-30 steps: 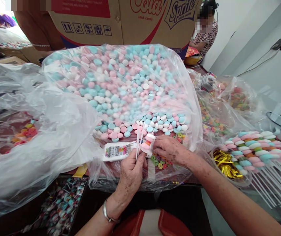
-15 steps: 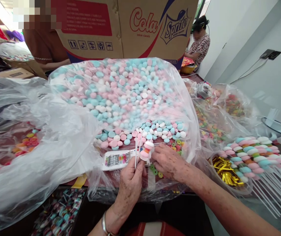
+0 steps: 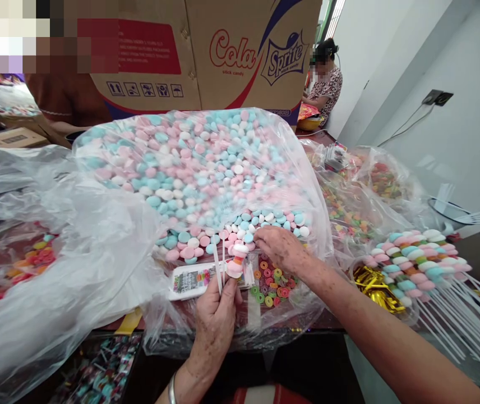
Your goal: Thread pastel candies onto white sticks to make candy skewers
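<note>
My left hand (image 3: 217, 314) is closed around a marshmallow skewer (image 3: 237, 260), which carries pink and white marshmallows with an orange piece between them. Two bare white sticks (image 3: 218, 264) stand up from the same grip. At the near edge of a heap of pink, white and blue marshmallows (image 3: 193, 242), my right hand (image 3: 282, 247) has its fingers bent together; what they hold, if anything, is hidden. Below it lie gummy rings (image 3: 269, 280) in red, orange, green and yellow. A white tray of printed labels (image 3: 192, 280) sits just beyond my left hand.
Plastic bag film (image 3: 92, 224) spreads over the table's left. On the right, finished marshmallow skewers (image 3: 420, 266) lie beside gold twist ties (image 3: 377, 289). A large cardboard box (image 3: 206, 84) stands behind the heap. Two people work beyond. A bin of wrapped candies (image 3: 97, 367) sits below.
My right hand has moved up and away from beside the skewer to the marshmallow heap, uncovering the gummy rings. My left hand keeps its grip. The whole view has shifted slightly.
</note>
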`<action>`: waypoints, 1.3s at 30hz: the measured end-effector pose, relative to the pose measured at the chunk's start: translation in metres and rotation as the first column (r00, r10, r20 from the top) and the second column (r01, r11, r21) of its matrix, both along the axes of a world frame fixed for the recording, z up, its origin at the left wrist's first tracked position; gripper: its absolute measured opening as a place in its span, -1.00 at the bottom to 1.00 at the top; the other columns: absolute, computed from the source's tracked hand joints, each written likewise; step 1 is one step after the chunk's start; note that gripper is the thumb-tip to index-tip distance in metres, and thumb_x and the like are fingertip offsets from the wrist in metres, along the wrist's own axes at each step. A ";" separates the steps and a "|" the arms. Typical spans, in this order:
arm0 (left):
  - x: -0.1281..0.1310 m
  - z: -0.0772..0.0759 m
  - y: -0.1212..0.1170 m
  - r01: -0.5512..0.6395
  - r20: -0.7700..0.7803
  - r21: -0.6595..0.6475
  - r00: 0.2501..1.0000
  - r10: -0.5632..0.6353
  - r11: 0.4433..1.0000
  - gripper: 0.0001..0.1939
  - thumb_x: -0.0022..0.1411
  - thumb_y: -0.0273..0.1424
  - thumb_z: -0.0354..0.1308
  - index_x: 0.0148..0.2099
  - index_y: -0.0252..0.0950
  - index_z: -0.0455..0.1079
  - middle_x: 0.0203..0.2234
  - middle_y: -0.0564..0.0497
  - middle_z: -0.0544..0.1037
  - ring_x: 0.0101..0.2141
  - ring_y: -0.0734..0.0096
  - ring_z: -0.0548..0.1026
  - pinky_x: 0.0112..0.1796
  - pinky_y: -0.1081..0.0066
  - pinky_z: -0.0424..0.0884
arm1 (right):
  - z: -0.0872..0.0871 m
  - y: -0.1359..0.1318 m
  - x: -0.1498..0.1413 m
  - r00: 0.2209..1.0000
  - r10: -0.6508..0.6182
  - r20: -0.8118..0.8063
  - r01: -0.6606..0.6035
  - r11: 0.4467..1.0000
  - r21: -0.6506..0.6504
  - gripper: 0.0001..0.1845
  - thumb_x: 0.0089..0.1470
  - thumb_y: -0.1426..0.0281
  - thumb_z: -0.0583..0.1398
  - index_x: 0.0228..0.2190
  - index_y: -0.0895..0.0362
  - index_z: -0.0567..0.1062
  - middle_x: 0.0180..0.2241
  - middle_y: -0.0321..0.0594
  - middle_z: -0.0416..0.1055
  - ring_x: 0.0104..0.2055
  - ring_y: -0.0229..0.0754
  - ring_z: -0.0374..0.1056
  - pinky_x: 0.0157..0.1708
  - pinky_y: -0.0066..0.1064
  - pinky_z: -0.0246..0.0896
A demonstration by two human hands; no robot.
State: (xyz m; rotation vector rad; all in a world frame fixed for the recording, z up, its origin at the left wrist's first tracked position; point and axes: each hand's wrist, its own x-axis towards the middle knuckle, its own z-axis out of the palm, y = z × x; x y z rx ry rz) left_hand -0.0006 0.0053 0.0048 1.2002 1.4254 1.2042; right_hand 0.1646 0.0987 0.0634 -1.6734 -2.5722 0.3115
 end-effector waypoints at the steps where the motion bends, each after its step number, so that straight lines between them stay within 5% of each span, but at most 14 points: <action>1: 0.000 0.000 0.000 0.001 0.011 0.002 1.000 -0.001 1.000 -0.68 0.28 -0.17 0.03 -0.42 -0.28 0.27 -0.69 0.18 0.28 -0.73 0.61 0.13 -0.69 0.54 0.05 | 0.001 0.002 -0.003 1.000 -0.009 0.002 0.009 1.000 0.004 -0.76 0.24 0.45 0.01 -0.28 0.15 0.48 -0.22 -0.15 0.48 -0.18 -0.16 0.35 -0.26 -0.43 0.06; 11: -0.004 -0.004 -0.002 0.027 0.005 0.004 1.000 -0.027 1.000 -0.65 0.29 -0.15 0.04 -0.46 -0.27 0.28 -0.68 0.16 0.32 -0.69 0.57 0.19 -0.66 0.54 0.10 | 0.007 0.005 0.003 0.998 -0.028 0.051 0.032 0.996 -0.089 -0.78 0.15 0.48 0.07 -0.33 0.15 0.52 -0.31 -0.15 0.51 -0.27 -0.14 0.37 -0.37 -0.42 0.02; 15: -0.004 -0.006 -0.002 0.024 0.005 0.005 1.000 -0.024 1.000 -0.67 0.30 -0.19 0.03 -0.45 -0.26 0.27 -0.69 0.16 0.31 -0.69 0.57 0.19 -0.65 0.55 0.11 | 0.003 -0.003 0.016 0.995 0.104 0.013 -0.101 0.982 -0.159 -0.84 0.09 0.47 0.14 -0.34 0.09 0.54 -0.34 -0.23 0.48 -0.29 -0.19 0.34 -0.36 -0.45 0.03; 18: -0.004 -0.005 -0.002 0.023 -0.005 0.011 1.000 -0.023 1.000 -0.67 0.30 -0.20 0.04 -0.46 -0.26 0.27 -0.69 0.15 0.30 -0.68 0.57 0.20 -0.65 0.55 0.11 | -0.005 -0.011 0.017 0.978 0.207 0.008 -0.204 0.971 -0.127 -0.86 0.11 0.47 0.15 -0.35 0.10 0.54 -0.33 -0.20 0.44 -0.24 -0.16 0.32 -0.34 -0.43 0.04; 24: -0.004 -0.003 -0.001 0.047 -0.021 0.007 0.999 -0.047 0.999 -0.67 0.30 -0.17 0.01 -0.43 -0.27 0.29 -0.67 0.14 0.33 -0.69 0.57 0.21 -0.65 0.55 0.12 | -0.016 -0.017 0.013 0.982 0.174 0.073 -0.172 0.985 -0.032 -0.87 0.11 0.52 0.14 -0.38 0.15 0.50 -0.30 -0.13 0.38 -0.21 -0.11 0.27 -0.31 -0.39 0.06; 32: -0.003 -0.004 -0.002 0.030 -0.021 0.014 0.999 -0.030 0.999 -0.68 0.29 -0.21 0.04 -0.45 -0.27 0.27 -0.69 0.16 0.30 -0.68 0.57 0.19 -0.65 0.55 0.11 | -0.010 -0.023 0.011 0.958 0.177 -0.227 -0.205 0.973 -0.109 -0.90 0.10 0.50 0.18 -0.44 0.16 0.48 -0.35 -0.23 0.35 -0.24 -0.19 0.24 -0.26 -0.43 0.08; 39: -0.004 -0.004 -0.002 0.052 -0.020 -0.001 0.998 -0.052 0.999 -0.67 0.31 -0.20 0.02 -0.46 -0.26 0.26 -0.69 0.16 0.28 -0.68 0.57 0.18 -0.64 0.55 0.09 | -0.024 -0.034 -0.002 0.986 0.148 -0.081 -0.150 0.988 -0.022 -0.88 0.16 0.46 0.12 -0.36 0.16 0.47 -0.32 -0.16 0.39 -0.22 -0.12 0.24 -0.23 -0.35 0.09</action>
